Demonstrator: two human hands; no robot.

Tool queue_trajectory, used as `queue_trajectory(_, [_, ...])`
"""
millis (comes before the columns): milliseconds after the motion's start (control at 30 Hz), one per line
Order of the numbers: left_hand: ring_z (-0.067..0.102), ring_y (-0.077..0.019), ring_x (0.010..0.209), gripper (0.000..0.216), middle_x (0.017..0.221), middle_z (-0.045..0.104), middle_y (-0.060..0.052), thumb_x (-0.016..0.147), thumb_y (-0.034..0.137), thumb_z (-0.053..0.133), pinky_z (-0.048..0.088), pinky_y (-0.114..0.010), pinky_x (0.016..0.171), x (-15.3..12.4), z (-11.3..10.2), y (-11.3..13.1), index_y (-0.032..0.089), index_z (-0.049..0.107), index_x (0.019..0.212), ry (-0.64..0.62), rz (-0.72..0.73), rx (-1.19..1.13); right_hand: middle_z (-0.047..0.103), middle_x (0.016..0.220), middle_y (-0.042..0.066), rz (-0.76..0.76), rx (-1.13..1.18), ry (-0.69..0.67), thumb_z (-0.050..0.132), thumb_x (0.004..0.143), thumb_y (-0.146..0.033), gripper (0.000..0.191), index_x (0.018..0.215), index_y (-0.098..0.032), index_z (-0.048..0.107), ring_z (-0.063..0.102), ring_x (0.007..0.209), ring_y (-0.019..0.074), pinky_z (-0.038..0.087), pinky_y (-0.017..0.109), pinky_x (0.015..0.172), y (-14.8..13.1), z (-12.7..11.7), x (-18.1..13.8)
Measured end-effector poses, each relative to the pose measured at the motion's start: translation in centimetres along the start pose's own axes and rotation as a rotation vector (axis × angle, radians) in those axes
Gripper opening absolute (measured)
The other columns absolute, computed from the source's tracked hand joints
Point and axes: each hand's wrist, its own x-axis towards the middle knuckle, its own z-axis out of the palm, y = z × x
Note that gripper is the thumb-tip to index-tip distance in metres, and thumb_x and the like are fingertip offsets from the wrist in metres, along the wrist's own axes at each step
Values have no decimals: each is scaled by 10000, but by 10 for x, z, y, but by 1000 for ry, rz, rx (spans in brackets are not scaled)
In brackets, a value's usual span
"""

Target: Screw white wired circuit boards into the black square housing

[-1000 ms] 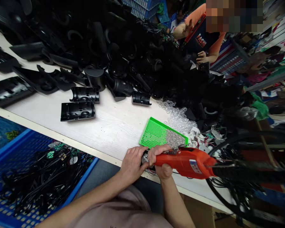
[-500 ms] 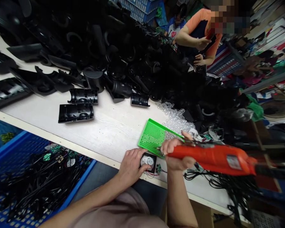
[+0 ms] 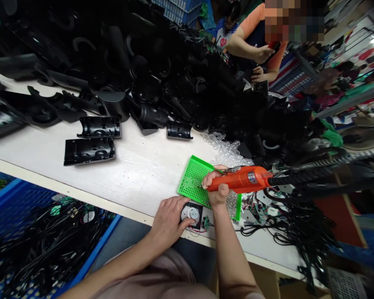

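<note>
Part under work: black square part with silver disc (image 3: 192,213), lying at the near edge of the table (image 3: 143,160). Left hand (image 3: 170,216) braces it, thumb and fingers spread over its left side. Right hand (image 3: 216,189) is closed round an orange electric screwdriver (image 3: 246,179), its tip over the green tray (image 3: 184,190), well stocked with screws (image 3: 232,203); whether the tip carries one cannot be told. Done: disc sits on the black part. Number of screws already in it: too small to read. Left, by judgement: fastening seems mid-course, driver being off the part. Small circuit board (image 3: 206,223) lies loose beside it; two half-shells (image 3: 90,150), left along the table, lie open, with no such disc visible inside.
</note>
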Motion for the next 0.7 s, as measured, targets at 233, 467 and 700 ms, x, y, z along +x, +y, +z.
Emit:
queue_trajectory(233, [561, -277, 1101, 494, 1149, 628, -94, 838, 414, 660, 425, -427, 887, 1, -1, 2, 202, 468, 1241, -5, -7, -7, 464, 516, -97, -82, 104, 32, 626, 723, -611, 495, 1076, -280, 521, 382, 372, 96, 362, 224, 382, -32, 9, 0])
queue_trajectory(467, [558, -265, 1107, 477, 1136, 627, -92, 834, 388, 669, 418, -420, 904, 0, -1, 4, 189, 477, 1222, -10, -24, -27, 454, 495, -81, 26, 224, -12, 574, 695, -752, 669, 1154, -265, 548, 381, 352, 113, 385, 273, 393, -72, 28, -50])
queue_trajectory(700, [547, -262, 1132, 443, 1154, 621, -86, 849, 331, 646, 406, -417, 914, 0, -1, 5, 213, 467, 1236, -38, -38, -37, 460, 502, -86, 36, 178, -15, 619, 655, -748, 587, 1014, -285, 597, 370, 350, 105, 362, 260, 389, -49, 32, -66])
